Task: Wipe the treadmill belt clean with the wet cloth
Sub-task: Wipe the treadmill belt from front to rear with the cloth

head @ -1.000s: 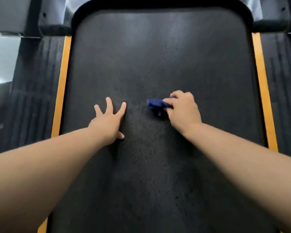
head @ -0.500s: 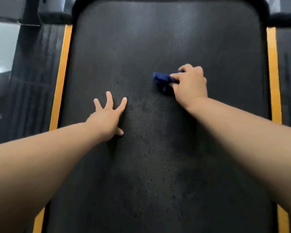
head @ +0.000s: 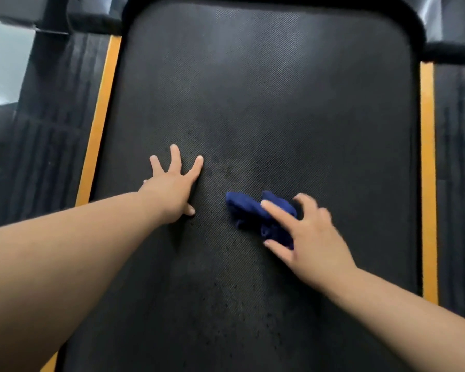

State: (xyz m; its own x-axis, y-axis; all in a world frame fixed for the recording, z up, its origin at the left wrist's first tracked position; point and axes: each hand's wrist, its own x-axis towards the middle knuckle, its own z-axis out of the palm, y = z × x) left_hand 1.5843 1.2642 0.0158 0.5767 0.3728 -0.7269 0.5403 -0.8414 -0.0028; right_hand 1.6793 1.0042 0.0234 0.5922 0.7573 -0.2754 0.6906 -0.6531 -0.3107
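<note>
On the treadmill belt (head: 253, 89), near its middle, a person reaches forward with both arms during a wipe-down. Their right hand (head: 312, 237) lies over the wet cloth (head: 249, 210), a bunched dark-blue rag resting on the belt at about 4 o'clock from the left hand (head: 172, 189) and close beside it. The right fingers (head: 273, 209) are spread and mostly straight. The forefinger lies across the top of the cloth and the thumb touches its near edge, a loose press rather than a fist, though motion blur hides the outer fingers. The left fingers (head: 175, 157) are splayed flat and released, palm bearing on the bare belt, holding nothing. Orange strips (head: 100, 124) run along the belt at 9 and 3 o'clock, with ribbed dark side rails (head: 49, 116) beyond. Dark speckles dot the belt from the hands toward 6 o'clock, while the stretch toward 12 o'clock shows a pale haze. The stroke in hand appears to be a pass across the centre. Done well, it would want the cloth flattened under the whole palm, steady downward pressure, overlapping lanes worked from one orange strip to the other, and the bracing hand placed off ground already wiped.
</note>
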